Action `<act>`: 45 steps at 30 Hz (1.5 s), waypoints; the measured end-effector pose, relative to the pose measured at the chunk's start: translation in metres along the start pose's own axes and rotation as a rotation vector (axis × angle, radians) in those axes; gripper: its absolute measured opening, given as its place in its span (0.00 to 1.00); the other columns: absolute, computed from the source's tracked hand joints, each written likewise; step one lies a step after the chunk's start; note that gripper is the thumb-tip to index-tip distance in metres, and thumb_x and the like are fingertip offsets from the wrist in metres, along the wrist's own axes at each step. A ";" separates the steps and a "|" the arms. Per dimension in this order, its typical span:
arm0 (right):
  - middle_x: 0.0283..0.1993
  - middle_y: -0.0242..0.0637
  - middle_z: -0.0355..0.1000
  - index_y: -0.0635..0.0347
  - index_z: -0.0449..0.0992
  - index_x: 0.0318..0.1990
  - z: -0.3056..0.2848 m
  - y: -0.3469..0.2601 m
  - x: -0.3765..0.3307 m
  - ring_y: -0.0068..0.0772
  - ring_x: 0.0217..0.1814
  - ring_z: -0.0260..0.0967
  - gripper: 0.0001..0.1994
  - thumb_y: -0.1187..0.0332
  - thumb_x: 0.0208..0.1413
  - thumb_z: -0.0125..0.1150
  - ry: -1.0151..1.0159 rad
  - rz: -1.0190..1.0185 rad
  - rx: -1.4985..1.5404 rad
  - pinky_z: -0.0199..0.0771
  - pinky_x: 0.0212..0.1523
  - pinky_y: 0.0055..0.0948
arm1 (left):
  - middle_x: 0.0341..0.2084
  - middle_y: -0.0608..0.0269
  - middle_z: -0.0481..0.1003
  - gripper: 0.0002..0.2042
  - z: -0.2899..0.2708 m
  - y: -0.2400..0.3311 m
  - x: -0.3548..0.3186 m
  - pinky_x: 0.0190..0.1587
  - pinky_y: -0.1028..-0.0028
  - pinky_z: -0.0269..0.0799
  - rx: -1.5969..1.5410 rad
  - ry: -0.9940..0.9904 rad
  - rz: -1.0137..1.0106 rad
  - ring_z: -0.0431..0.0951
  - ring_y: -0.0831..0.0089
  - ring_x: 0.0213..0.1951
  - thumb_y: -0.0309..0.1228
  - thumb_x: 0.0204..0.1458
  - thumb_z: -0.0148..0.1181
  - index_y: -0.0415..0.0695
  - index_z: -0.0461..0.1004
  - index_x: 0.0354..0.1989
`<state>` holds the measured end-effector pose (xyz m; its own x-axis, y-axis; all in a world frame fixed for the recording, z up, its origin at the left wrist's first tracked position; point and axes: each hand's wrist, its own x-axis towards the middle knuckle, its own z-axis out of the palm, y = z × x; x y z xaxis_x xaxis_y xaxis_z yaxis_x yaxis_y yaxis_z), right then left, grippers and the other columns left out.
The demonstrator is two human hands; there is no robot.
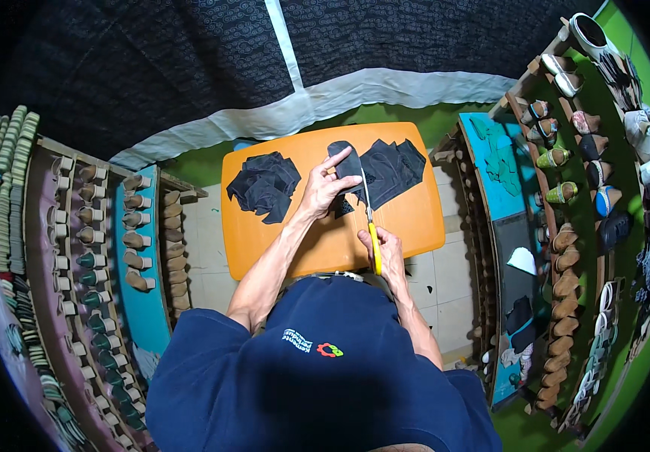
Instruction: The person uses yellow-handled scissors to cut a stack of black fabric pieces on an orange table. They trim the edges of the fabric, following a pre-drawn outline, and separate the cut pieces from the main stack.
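A dark fabric piece [347, 162] is pinched in the left hand [323, 188] at the bench's [415, 218] centre while yellow-handled scissors [371, 230], clamped in the right hand [387, 252], are worked through it; a cut pile [263, 184] is stacked at nine o'clock, and more pieces [393, 169] are heaped at two o'clock, judged uncut.

I count one orange board [317, 241], two piles of black fabric pieces [265, 184] [389, 169] on it, one more black piece [347, 162] in left hand [323, 188], one pair of yellow-handled scissors [374, 241] in right hand [387, 252]; two hands, shoe racks [114, 248] [566, 226] either side, shoe forms too many to count
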<state>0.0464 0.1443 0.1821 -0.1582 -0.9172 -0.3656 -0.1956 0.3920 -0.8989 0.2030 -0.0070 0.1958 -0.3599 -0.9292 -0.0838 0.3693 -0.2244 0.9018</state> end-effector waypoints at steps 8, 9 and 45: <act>0.17 0.22 0.56 0.60 0.71 0.24 -0.001 -0.003 -0.001 0.16 0.22 0.50 0.27 0.43 0.52 0.70 -0.022 0.021 0.030 0.51 0.22 0.27 | 0.44 0.55 0.80 0.35 0.004 0.003 -0.004 0.50 0.75 0.79 -0.078 0.003 -0.053 0.82 0.73 0.42 0.16 0.48 0.67 0.36 0.61 0.67; 0.18 0.22 0.56 0.60 0.71 0.24 -0.001 -0.006 0.000 0.17 0.22 0.50 0.27 0.43 0.52 0.69 -0.017 0.014 0.017 0.51 0.22 0.27 | 0.44 0.55 0.80 0.35 0.005 0.002 -0.005 0.50 0.75 0.79 -0.072 -0.005 -0.053 0.82 0.73 0.42 0.16 0.48 0.67 0.36 0.61 0.67; 0.22 0.29 0.63 0.60 0.69 0.40 -0.016 0.025 -0.003 0.21 0.21 0.62 0.28 0.39 0.66 0.44 -0.409 0.035 0.281 0.70 0.26 0.22 | 0.33 0.65 0.80 0.10 -0.034 0.025 0.009 0.38 0.80 0.73 0.322 -0.213 -0.404 0.80 0.79 0.34 0.25 0.47 0.71 0.44 0.77 0.37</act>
<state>0.0266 0.1577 0.1644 0.2435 -0.8785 -0.4110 0.0801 0.4405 -0.8941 0.2383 -0.0309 0.2028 -0.5962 -0.7006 -0.3921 -0.1026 -0.4179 0.9027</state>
